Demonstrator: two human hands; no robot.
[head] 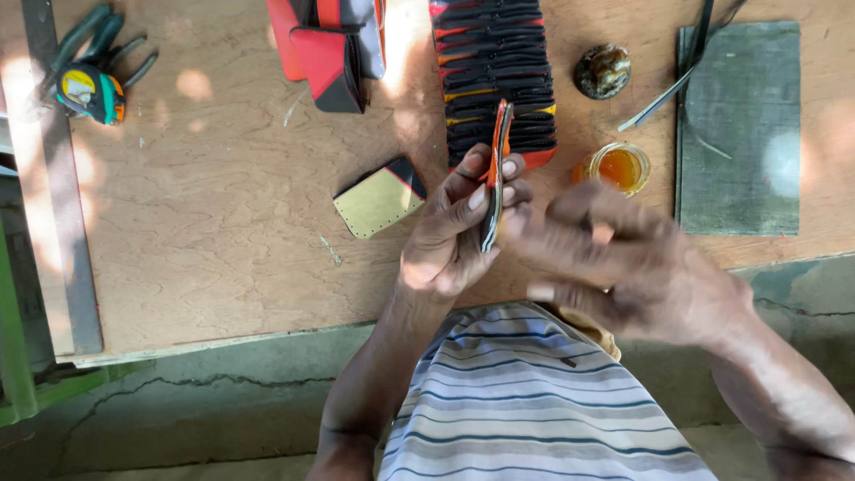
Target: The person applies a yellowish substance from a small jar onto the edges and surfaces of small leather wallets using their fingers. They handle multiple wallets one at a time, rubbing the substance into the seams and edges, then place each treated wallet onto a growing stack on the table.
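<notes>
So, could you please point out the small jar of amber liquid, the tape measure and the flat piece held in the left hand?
Jar of amber liquid [619,167], head view, on the liquid surface.
Tape measure [89,92], head view, on its round case.
Flat piece [497,169], head view, on its upright edge above the left hand [450,240].

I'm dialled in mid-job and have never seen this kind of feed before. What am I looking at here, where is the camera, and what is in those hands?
There is no machine: these are a person's two bare hands, filmed by a camera worn on their head, looking down over a striped shirt onto a wooden board.

The left hand holds a thin flat piece edge-on, black with orange-red trim. The right hand is next to it and blurred, so whether it touches the piece cannot be told.

On the board lie a row of black and red pieces, a red and black pouch, a small tan flap, an open jar of amber liquid, a dark lump, a grey-green mat, and a tape measure by some pliers.
</notes>
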